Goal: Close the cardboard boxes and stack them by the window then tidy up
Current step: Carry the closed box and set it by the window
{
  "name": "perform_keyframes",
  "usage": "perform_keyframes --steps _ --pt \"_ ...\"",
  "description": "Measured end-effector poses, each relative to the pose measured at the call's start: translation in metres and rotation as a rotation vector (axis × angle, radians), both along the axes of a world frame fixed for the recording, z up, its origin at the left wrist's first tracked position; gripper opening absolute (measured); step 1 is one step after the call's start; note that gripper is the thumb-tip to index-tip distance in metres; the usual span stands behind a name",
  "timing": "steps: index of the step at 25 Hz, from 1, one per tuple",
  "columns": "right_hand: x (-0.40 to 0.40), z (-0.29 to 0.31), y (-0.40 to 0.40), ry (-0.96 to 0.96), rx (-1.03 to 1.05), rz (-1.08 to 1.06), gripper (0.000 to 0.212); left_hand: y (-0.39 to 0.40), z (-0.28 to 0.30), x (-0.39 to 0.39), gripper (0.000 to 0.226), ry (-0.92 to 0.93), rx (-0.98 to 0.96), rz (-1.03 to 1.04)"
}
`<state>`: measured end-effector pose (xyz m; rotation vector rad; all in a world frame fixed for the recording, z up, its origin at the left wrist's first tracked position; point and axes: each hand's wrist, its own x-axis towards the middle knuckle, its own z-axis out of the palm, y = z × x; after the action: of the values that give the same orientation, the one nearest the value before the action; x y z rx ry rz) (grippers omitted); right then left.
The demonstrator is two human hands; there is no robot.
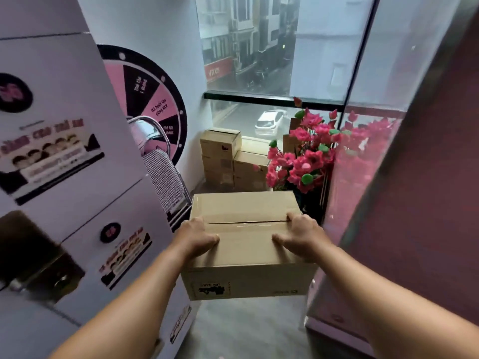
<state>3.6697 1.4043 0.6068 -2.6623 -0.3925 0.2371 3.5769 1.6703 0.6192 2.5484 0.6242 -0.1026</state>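
A closed brown cardboard box [246, 257] is held in the air in front of me, its top flaps meeting along a middle seam. My left hand [197, 238] grips its left top edge, thumb on the lid and fingers down the side. My right hand [300, 235] grips the right top edge the same way. Ahead, under the window [274, 60], stands a stack of closed cardboard boxes [228, 159], several high, on the floor.
A pink artificial flower arrangement [308, 156] stands right of the stack. A folded metal chair [160, 172] and a prize wheel [153, 99] lean at the left against white printed panels [59, 141]. A dark red panel [420, 177] walls the right. Grey floor [246, 330] runs between.
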Motion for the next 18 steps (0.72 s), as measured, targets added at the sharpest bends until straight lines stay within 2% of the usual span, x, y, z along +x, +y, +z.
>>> perform_keyframes --steps 2,6,10,18 --pt "0.052 -0.005 0.029 -0.003 0.019 -0.01 0.05 0.03 -0.009 0.056 0.054 -0.01 0.004 -0.012" --pt "0.134 -0.002 0.075 0.037 0.006 -0.092 0.061 0.07 -0.013 0.151 0.051 -0.007 -0.024 0.015" --pt "0.225 0.004 0.106 0.056 0.02 -0.119 0.054 0.105 -0.015 0.25 0.051 -0.003 -0.05 -0.023" --pt "0.432 -0.012 0.154 0.02 0.063 -0.1 0.06 0.155 -0.023 0.454 0.058 0.009 -0.108 0.005"
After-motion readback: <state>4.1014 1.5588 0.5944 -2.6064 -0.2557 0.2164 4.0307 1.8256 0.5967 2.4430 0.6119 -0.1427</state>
